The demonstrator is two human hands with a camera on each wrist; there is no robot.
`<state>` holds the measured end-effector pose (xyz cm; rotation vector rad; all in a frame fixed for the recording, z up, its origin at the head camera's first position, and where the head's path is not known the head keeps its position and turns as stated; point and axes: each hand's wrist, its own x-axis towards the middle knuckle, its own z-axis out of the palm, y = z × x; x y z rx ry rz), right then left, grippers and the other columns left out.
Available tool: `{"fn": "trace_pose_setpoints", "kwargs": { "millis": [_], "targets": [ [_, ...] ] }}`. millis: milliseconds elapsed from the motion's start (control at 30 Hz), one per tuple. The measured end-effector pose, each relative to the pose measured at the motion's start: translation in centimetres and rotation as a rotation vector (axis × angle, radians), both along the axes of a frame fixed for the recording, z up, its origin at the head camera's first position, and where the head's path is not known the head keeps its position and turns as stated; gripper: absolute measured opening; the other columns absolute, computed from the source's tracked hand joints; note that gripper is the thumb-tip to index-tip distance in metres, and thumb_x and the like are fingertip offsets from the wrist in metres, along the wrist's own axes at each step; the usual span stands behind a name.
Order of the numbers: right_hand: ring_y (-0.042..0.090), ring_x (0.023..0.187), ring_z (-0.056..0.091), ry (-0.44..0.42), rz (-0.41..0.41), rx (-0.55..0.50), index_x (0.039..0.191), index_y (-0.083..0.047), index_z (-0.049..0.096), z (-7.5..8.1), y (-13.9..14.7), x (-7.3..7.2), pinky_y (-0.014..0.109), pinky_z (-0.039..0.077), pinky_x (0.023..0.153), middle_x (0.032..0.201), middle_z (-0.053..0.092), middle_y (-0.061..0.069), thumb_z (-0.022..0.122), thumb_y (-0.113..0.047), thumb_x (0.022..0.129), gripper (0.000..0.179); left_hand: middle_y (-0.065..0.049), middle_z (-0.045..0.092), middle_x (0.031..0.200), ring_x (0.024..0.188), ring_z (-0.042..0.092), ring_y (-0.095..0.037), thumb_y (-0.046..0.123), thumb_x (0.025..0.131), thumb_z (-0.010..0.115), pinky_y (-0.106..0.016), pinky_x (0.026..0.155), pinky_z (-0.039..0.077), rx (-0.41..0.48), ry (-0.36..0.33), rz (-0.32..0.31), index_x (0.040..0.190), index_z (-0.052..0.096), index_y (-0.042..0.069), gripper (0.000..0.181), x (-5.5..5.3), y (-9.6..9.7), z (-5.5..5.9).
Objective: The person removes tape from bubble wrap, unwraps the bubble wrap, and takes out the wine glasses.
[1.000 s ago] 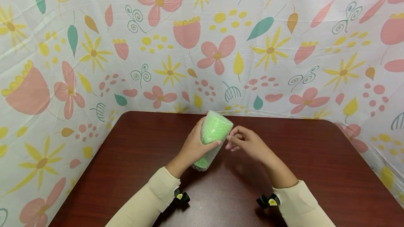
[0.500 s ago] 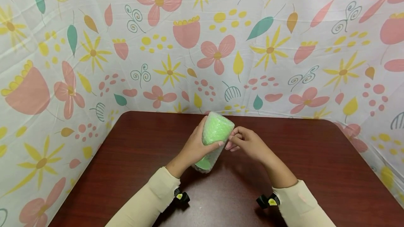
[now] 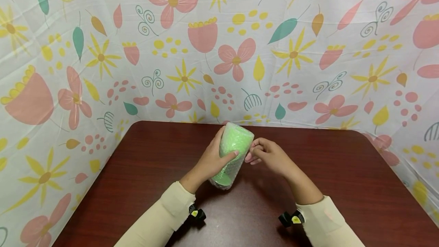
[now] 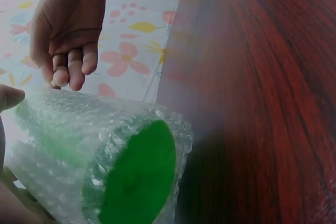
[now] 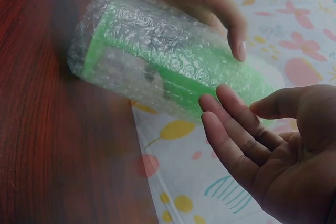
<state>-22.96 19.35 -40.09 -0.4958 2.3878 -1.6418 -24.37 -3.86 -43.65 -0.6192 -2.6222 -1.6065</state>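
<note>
A bubble-wrapped green cylinder (image 3: 237, 137) is held tilted above the table, its flat round green end facing down and towards me. My left hand (image 3: 213, 158) grips it from the left, thumb lying across the front. Close against its right side is my right hand (image 3: 271, 156). The right thumb and forefinger come together at the edge of the bubble wrap (image 5: 152, 30) and seem to pinch it, though the forefinger's tip is hidden. In the right wrist view the other fingers (image 5: 236, 156) are loosely extended. What the wrap encloses is blurred by its bubbles.
The dark red-brown wooden table (image 3: 154, 151) spreads beneath both hands. A white curtain (image 3: 219, 98) printed with flowers and leaves hangs behind it and along both sides. Black wrist cameras (image 3: 291, 219) sit at the cream sleeves.
The wrapped cylinder has turned slightly in my left hand, its lower end shifting a little to the right. The left thumb has slid slightly up. My right hand has barely moved.
</note>
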Motion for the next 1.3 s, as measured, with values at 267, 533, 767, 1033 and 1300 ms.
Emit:
{"fn": "trace_pose_setpoints", "kwargs": {
  "millis": [267, 533, 767, 1033, 1300],
  "targets": [
    [0.039, 0.094, 0.073, 0.002, 0.035, -0.011, 0.120, 0.010, 0.049, 0.15, 0.02, 0.04, 0.049, 0.060, 0.083, 0.102, 0.072, 0.026, 0.046, -0.011, 0.107, 0.025, 0.001, 0.034, 0.159, 0.129, 0.050, -0.025, 0.058, 0.088, 0.070, -0.051, 0.100, 0.048, -0.001, 0.006, 0.071, 0.160, 0.017, 0.038, 0.091, 0.02, -0.06, 0.08],
    [0.035, 0.091, 0.074, -0.001, 0.027, 0.015, 0.116, 0.005, 0.050, 0.08, 0.11, 0.06, 0.046, 0.060, 0.080, 0.099, 0.072, 0.024, 0.049, -0.017, 0.108, 0.024, -0.003, 0.038, 0.156, 0.124, 0.053, -0.025, 0.059, 0.087, 0.072, -0.049, 0.097, 0.049, 0.005, 0.010, 0.117, 0.161, 0.023, 0.027, 0.095, 0.21, -0.03, 0.37],
    [0.031, 0.078, 0.075, -0.008, 0.002, -0.002, 0.114, 0.004, 0.053, 0.15, 0.10, -0.03, 0.049, 0.061, 0.073, 0.084, 0.071, 0.020, 0.049, -0.013, 0.106, 0.020, -0.004, 0.043, 0.150, 0.118, 0.054, -0.024, 0.059, 0.085, 0.073, -0.047, 0.094, 0.051, -0.002, 0.018, 0.128, 0.159, 0.026, 0.030, 0.091, 0.15, -0.02, 0.29],
    [0.038, 0.084, 0.075, -0.026, 0.013, -0.032, 0.111, 0.008, 0.051, 0.18, -0.11, -0.08, 0.046, 0.061, 0.070, 0.089, 0.072, 0.024, 0.055, -0.014, 0.105, 0.024, -0.003, 0.042, 0.150, 0.118, 0.055, -0.025, 0.060, 0.084, 0.074, -0.047, 0.092, 0.051, 0.011, 0.009, 0.104, 0.156, 0.027, 0.038, 0.089, 0.30, -0.01, 0.33],
    [0.043, 0.086, 0.073, -0.033, 0.014, -0.025, 0.109, 0.009, 0.051, 0.21, -0.11, -0.05, 0.052, 0.060, 0.075, 0.089, 0.072, 0.024, 0.055, -0.014, 0.104, 0.024, 0.003, 0.043, 0.153, 0.120, 0.056, -0.022, 0.060, 0.084, 0.074, -0.045, 0.092, 0.052, 0.004, -0.003, 0.040, 0.156, 0.019, 0.047, 0.091, 0.08, -0.08, 0.18]
  ]
}}
